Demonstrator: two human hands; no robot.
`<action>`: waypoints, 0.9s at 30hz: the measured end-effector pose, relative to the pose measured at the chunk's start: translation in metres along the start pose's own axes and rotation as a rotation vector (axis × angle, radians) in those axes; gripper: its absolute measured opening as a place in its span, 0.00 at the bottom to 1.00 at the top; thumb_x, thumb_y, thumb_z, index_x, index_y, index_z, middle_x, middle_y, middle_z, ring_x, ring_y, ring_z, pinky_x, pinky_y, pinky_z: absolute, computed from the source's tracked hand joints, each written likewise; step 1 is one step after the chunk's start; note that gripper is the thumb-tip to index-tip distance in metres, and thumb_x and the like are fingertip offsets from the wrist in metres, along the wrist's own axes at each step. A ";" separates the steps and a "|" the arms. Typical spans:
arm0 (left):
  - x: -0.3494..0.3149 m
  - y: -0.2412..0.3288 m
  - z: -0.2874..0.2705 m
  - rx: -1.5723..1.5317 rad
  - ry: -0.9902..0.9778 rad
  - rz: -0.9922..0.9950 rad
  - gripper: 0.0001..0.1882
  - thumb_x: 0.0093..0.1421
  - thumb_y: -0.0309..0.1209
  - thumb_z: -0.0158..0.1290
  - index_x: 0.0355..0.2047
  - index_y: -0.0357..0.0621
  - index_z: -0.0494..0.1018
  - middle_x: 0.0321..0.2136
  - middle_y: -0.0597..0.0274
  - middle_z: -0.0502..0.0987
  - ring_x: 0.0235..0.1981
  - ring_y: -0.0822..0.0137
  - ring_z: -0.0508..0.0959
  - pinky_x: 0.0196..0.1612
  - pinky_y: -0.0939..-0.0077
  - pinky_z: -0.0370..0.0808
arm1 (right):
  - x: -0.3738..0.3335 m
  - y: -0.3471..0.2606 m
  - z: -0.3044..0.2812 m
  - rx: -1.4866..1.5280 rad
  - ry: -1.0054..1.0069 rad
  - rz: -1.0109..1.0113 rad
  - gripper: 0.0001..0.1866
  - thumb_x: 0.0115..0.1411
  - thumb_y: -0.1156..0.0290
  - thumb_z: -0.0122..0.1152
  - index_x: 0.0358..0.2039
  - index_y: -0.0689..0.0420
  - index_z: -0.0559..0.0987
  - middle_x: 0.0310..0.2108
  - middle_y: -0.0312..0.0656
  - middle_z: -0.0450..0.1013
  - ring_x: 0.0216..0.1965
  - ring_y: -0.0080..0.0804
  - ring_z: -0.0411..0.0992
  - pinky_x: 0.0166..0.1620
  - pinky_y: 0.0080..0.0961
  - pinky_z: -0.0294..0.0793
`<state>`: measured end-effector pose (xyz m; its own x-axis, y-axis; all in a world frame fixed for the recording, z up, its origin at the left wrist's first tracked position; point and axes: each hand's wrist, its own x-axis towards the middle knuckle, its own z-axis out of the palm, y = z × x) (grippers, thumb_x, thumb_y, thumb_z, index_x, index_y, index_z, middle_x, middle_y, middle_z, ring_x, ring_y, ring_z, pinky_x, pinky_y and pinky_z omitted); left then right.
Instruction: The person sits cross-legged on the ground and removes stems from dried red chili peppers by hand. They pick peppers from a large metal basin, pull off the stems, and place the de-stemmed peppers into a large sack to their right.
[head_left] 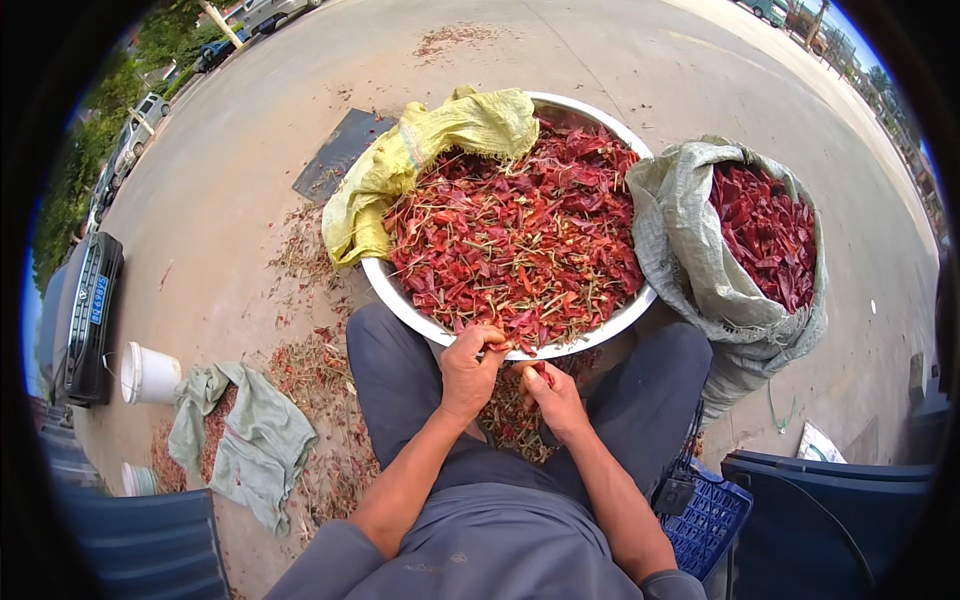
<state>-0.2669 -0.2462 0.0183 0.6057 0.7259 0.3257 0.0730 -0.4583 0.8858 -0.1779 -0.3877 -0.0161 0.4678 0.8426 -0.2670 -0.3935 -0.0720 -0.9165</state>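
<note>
Red pepper point(543, 373) lies partly hidden in the right hand point(556, 404).

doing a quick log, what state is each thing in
White-rimmed basin: heaped with dried peppers
Yellow sack: draped over basin's edge
Grey sack: open, filled with peppers
Green-grey sack: crumpled
White bucket: upright
Left hand: fingers pinched together
Right hand: fingers closed on pepper piece

Basin rim point(617, 326), partly hidden

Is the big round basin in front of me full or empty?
Full: red peppers fill the basin nearly to its rim, hiding its bottom.
</note>
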 end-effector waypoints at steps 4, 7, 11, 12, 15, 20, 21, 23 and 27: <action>-0.026 0.010 0.007 0.032 -0.199 0.139 0.09 0.51 0.14 0.56 0.32 0.35 0.74 0.34 0.54 0.79 0.33 0.57 0.81 0.37 0.69 0.78 | 0.001 -0.011 0.004 0.129 0.062 -0.079 0.28 0.64 0.49 0.61 0.52 0.61 0.74 0.30 0.33 0.71 0.29 0.17 0.66 0.32 0.17 0.67; -0.029 0.014 0.010 0.020 -0.263 0.140 0.09 0.52 0.16 0.56 0.35 0.35 0.76 0.35 0.54 0.79 0.34 0.57 0.81 0.38 0.69 0.78 | 0.000 -0.008 -0.001 0.138 0.102 -0.057 0.23 0.66 0.54 0.60 0.53 0.59 0.75 0.29 0.30 0.71 0.26 0.15 0.65 0.29 0.14 0.65; -0.022 0.013 0.005 -0.081 -0.369 0.107 0.12 0.53 0.19 0.56 0.40 0.36 0.77 0.36 0.55 0.79 0.35 0.60 0.81 0.38 0.72 0.78 | 0.002 -0.002 -0.006 0.109 0.193 -0.065 0.18 0.68 0.59 0.57 0.52 0.57 0.76 0.27 0.29 0.71 0.24 0.14 0.65 0.27 0.14 0.64; -0.021 0.014 0.004 -0.111 -0.382 0.091 0.13 0.54 0.19 0.56 0.41 0.36 0.78 0.36 0.55 0.79 0.35 0.61 0.81 0.38 0.73 0.78 | 0.003 -0.001 -0.006 0.103 0.215 -0.076 0.18 0.69 0.59 0.57 0.52 0.57 0.76 0.27 0.29 0.71 0.24 0.14 0.65 0.27 0.14 0.64; -0.018 0.020 0.005 -0.230 -0.266 -0.311 0.12 0.55 0.20 0.57 0.41 0.36 0.78 0.34 0.56 0.78 0.33 0.63 0.80 0.37 0.73 0.76 | 0.005 0.001 -0.005 -0.047 0.219 -0.126 0.14 0.69 0.63 0.56 0.50 0.58 0.76 0.26 0.30 0.70 0.24 0.15 0.66 0.28 0.15 0.66; -0.002 0.012 0.009 -0.027 -0.423 -0.058 0.09 0.55 0.21 0.58 0.37 0.35 0.80 0.31 0.60 0.77 0.30 0.68 0.78 0.35 0.77 0.75 | 0.003 0.005 -0.001 -0.049 0.113 -0.061 0.13 0.67 0.73 0.53 0.51 0.58 0.75 0.26 0.31 0.70 0.25 0.16 0.67 0.27 0.17 0.68; -0.003 0.011 0.009 -0.012 -0.449 -0.085 0.08 0.55 0.21 0.58 0.37 0.35 0.79 0.30 0.60 0.77 0.30 0.69 0.78 0.34 0.77 0.74 | -0.001 -0.005 -0.001 0.104 0.100 0.092 0.15 0.66 0.75 0.52 0.53 0.58 0.73 0.29 0.32 0.70 0.26 0.16 0.68 0.26 0.17 0.68; -0.003 0.017 0.009 -0.071 -0.485 -0.243 0.07 0.55 0.20 0.57 0.35 0.36 0.79 0.30 0.61 0.77 0.29 0.71 0.78 0.33 0.77 0.74 | -0.006 -0.022 -0.002 0.363 0.025 0.158 0.18 0.64 0.79 0.49 0.55 0.60 0.70 0.33 0.34 0.71 0.26 0.18 0.68 0.27 0.16 0.68; 0.007 0.013 0.004 -0.057 -0.575 -0.233 0.07 0.55 0.20 0.57 0.35 0.35 0.80 0.32 0.62 0.77 0.31 0.73 0.78 0.35 0.79 0.75 | -0.011 -0.030 -0.006 0.586 -0.100 0.136 0.20 0.63 0.78 0.51 0.57 0.62 0.68 0.35 0.38 0.71 0.26 0.20 0.68 0.27 0.15 0.67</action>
<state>-0.2583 -0.2493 0.0311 0.9099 0.4039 -0.0945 0.2218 -0.2814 0.9336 -0.1661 -0.3977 0.0124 0.3175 0.8946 -0.3145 -0.8276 0.0995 -0.5524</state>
